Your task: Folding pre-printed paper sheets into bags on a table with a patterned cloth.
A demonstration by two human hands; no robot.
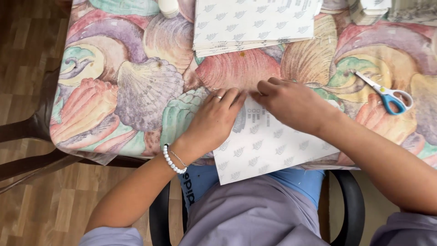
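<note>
From the head camera, a white sheet with a faint repeated leaf pattern lies at the near edge of the table, its lower part hanging over that edge toward the lap; its long axis runs slightly tilted, from the far-left corner under the hands down toward the near right. Both hands rest on the sheet's far edge, so the paper lies beneath and toward the body from the fingertips. The left hand is laid flat, fingers extended and pressed down on the far-left corner, grasping nothing; a ring and a white bead bracelet show on it. The right hand is curled, its fingertips bunched at the sheet's far edge just beside the left fingertips; whether they pinch a layer of the paper cannot be told. The table wears a glossy cloth printed with large shells in pastel colours. A stack of like sheets sits at the far edge, well apart, and blue-handled scissors lie toward the right edge, nearer the right hand.
</note>
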